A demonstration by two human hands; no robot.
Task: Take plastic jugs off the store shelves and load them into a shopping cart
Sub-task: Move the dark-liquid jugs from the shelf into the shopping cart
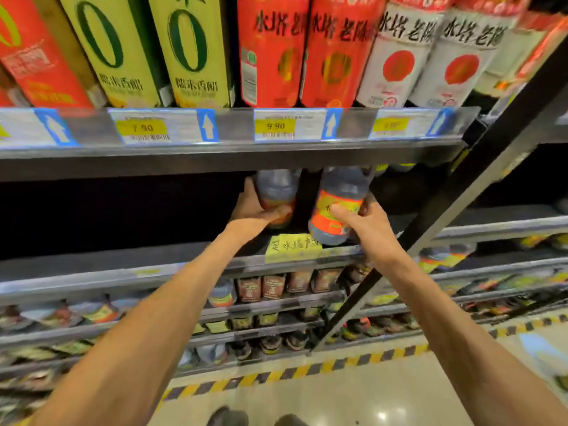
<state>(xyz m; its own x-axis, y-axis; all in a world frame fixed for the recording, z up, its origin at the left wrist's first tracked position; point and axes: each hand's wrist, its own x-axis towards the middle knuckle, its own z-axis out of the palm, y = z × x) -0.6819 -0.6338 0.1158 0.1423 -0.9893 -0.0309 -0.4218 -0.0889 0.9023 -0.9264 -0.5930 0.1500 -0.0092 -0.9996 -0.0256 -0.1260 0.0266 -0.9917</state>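
Two dark plastic jugs with orange and yellow labels stand on the second shelf, under the top shelf's edge. My left hand grips the left jug round its lower body. My right hand holds the right jug, thumb across its label, and this jug tilts toward me at the shelf's front edge. Both jugs' tops are hidden behind the upper shelf rail. No shopping cart is in view.
The upper shelf rail carries yellow price tags, with tall red, yellow and white jugs above it. A handwritten yellow tag sits on the second shelf's edge. A black upright post runs diagonally at right. Lower shelves hold several small bottles; striped floor tape lies below.
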